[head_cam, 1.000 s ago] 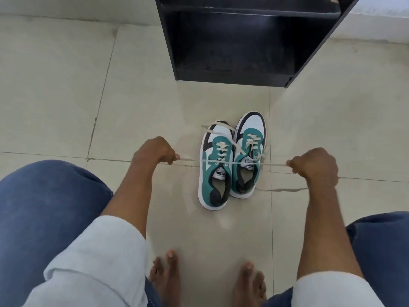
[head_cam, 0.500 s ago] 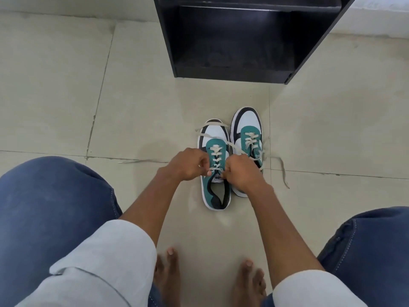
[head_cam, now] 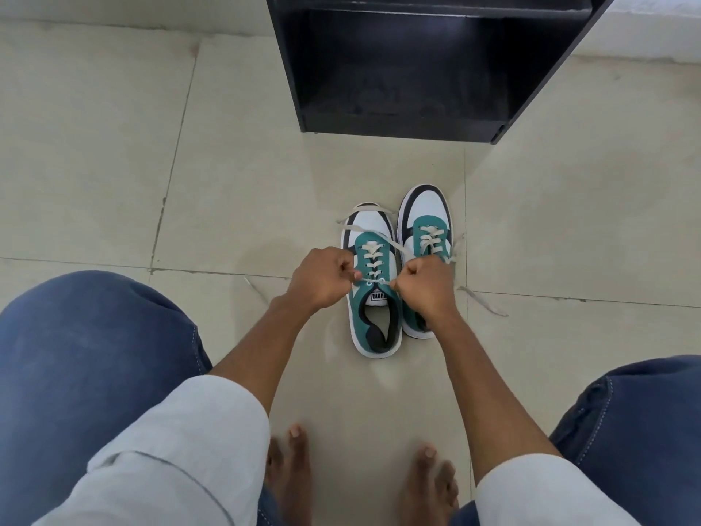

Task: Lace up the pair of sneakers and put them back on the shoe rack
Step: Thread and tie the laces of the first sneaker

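Two teal, white and black sneakers stand side by side on the tiled floor, toes pointing away from me. Over the left sneaker point(head_cam: 373, 298), my left hand point(head_cam: 322, 279) and my right hand point(head_cam: 423, 284) each pinch one end of its cream lace point(head_cam: 373, 281) near the top eyelets. A short stretch of lace runs taut between my fists. The right sneaker point(head_cam: 426, 222) is partly hidden by my right hand; a loose lace end point(head_cam: 481, 301) trails on the floor to its right. The black shoe rack point(head_cam: 402, 70) stands open just beyond the shoes.
My knees in blue jeans fill the lower left and lower right. My bare feet point(head_cam: 360, 472) rest on the floor below the shoes. Beige tiles with grout lines surround the shoes. A white wall base runs behind the rack.
One second ago my hands were spread wide, pulling the lace ends out to both sides. They have come together over the left sneaker and now hold the lace close to the tongue.
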